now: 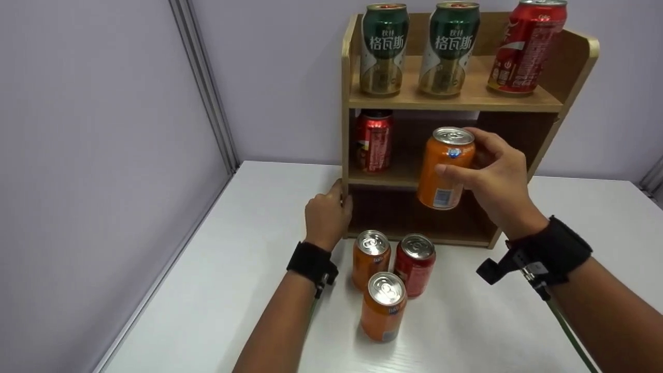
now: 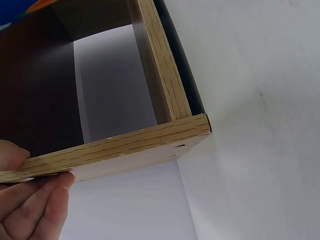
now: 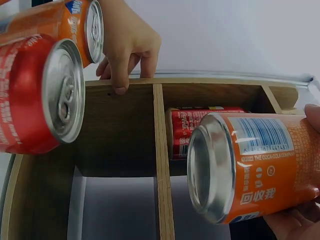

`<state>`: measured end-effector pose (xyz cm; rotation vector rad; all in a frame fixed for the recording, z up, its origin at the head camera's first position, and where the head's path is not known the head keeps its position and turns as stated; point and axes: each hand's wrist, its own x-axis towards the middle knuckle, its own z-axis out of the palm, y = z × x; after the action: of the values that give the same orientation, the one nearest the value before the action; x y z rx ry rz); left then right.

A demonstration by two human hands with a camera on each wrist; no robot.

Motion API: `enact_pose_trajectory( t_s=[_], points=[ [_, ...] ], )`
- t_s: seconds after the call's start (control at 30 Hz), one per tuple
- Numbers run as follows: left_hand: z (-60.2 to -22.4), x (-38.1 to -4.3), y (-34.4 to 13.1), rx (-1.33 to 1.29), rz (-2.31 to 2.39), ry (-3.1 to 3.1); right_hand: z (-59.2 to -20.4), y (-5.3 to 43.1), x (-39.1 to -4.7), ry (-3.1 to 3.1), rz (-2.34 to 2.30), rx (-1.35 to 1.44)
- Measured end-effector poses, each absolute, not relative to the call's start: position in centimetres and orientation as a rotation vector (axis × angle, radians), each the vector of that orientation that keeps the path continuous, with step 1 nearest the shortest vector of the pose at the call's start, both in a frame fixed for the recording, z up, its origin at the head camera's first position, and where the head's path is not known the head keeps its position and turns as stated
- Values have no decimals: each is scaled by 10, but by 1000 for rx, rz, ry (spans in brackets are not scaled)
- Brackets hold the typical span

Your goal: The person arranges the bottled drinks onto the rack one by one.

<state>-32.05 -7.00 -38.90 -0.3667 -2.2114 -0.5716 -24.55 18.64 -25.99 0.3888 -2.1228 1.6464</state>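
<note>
My right hand (image 1: 498, 173) grips an orange soda can (image 1: 440, 171) between thumb and fingers, upright, in front of the middle level of a small wooden shelf (image 1: 456, 103). In the right wrist view, the barcode and silver base of this orange can (image 3: 265, 165) show. My left hand (image 1: 327, 215) pinches the shelf's left side panel near the lower level. From the left wrist, its fingertips (image 2: 55, 200) show on the panel's edge. A red cola can (image 1: 375, 142) stands at the left of the middle level. Parts of the right fingers are hidden behind the held can.
Two green-and-gold cans (image 1: 384, 52) and a red cola can (image 1: 528, 49) stand on the top level. On the white table (image 1: 248, 233) before the shelf are two orange cans (image 1: 383, 311) and a red can (image 1: 414, 267), close together. A wall stands behind.
</note>
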Motion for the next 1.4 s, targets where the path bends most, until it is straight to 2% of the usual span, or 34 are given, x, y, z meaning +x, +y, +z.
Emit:
enact_pose_trajectory(
  t_s=[0.23, 0.87, 1.4],
  points=[
    [-390, -321, -70, -360, -524, -2224, -257, 182, -267, -1991, 1855, 414],
    [-389, -318, -67, -363, -572, -2207, -256, 187, -315, -1904, 1945, 315],
    [-387, -311, -64, -373, -564, -2200, -258, 182, -326, -1900, 1939, 286]
  ],
)
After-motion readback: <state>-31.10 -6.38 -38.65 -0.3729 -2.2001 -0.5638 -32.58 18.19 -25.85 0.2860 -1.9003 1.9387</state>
